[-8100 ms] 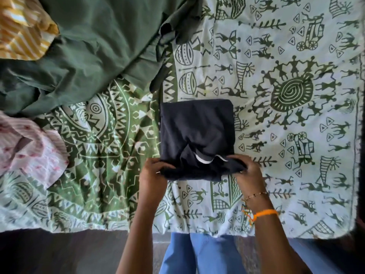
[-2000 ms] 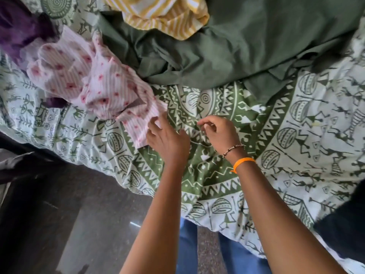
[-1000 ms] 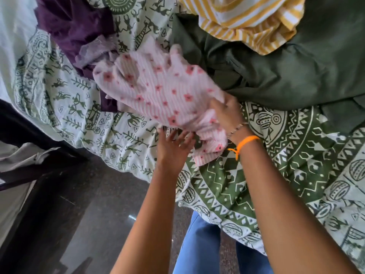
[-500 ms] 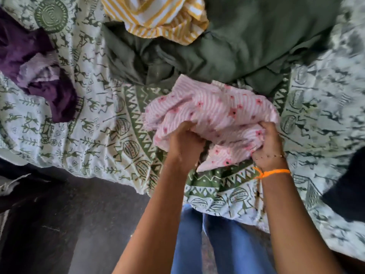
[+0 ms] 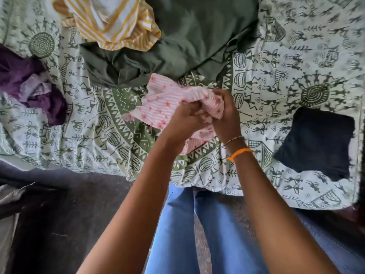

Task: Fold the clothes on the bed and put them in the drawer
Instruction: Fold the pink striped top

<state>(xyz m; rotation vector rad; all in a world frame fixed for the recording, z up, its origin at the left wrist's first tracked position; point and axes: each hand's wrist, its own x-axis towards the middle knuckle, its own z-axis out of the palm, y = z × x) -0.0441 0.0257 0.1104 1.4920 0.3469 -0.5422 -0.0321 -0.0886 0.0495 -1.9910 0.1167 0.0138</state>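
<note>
A crumpled pink striped garment with red flowers (image 5: pixel 164 99) is bunched over the middle of the bed (image 5: pixel 286 62), which has a green-and-white printed sheet. My left hand (image 5: pixel 185 119) grips its lower folds. Close beside it, my right hand (image 5: pixel 227 113), with an orange band on the wrist, grips the garment's right end. A folded dark navy garment (image 5: pixel 318 141) lies flat on the bed to the right. No drawer is in view.
A large dark green cloth (image 5: pixel 177 46) lies heaped behind the pink garment. A yellow-and-white striped garment (image 5: pixel 112 20) rests on top of the green cloth. A purple garment (image 5: pixel 29 84) sits at the left. Dark floor (image 5: pixel 59 224) lies below the bed's front edge.
Both hands reached to the pink garment at the left, gripped it and dragged it to the middle of the bed. Since half a second ago the hands have come closer together, bunching the cloth.
</note>
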